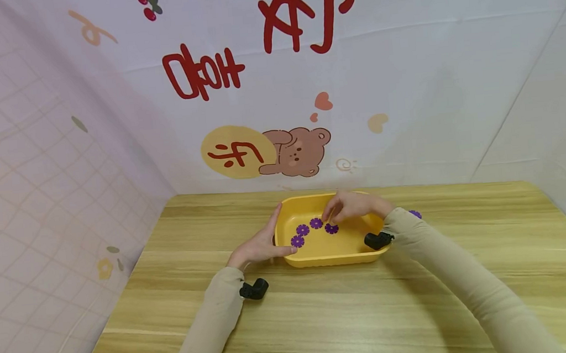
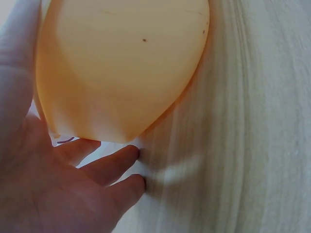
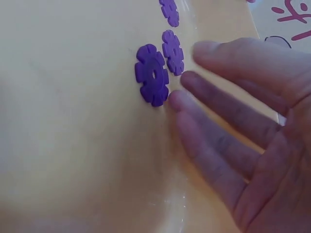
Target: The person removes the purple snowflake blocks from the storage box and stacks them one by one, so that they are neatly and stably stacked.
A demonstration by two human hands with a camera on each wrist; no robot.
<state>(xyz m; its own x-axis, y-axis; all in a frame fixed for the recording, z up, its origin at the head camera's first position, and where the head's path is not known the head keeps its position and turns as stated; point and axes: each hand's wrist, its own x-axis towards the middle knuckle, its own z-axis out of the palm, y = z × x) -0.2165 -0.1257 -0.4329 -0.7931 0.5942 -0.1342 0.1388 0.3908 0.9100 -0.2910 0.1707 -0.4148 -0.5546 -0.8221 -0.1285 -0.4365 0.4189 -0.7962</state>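
In the head view, a yellow rectangular tray (image 1: 337, 260) stands on the table. My left hand (image 1: 261, 246) spans its left end, thumb over the front left corner and forefinger along the rear one. Other fingertips lie at the outer wall in the left wrist view. My right hand (image 1: 349, 204) is inside the tray, fingers loosely bent and apart. Near its fingertips lies a purple snowflake disc (image 3: 151, 75); whether they touch it is unclear. More purple snowflake discs (image 1: 316, 223) form a curved row to its left.
Another purple snowflake disc (image 1: 415, 214) shows beyond the right sleeve, outside the tray. The wood-grain table (image 1: 334, 316) meets a printed white cloth (image 1: 407, 106) at the back. Black wrist cameras (image 1: 254, 289) sit on both wrists.
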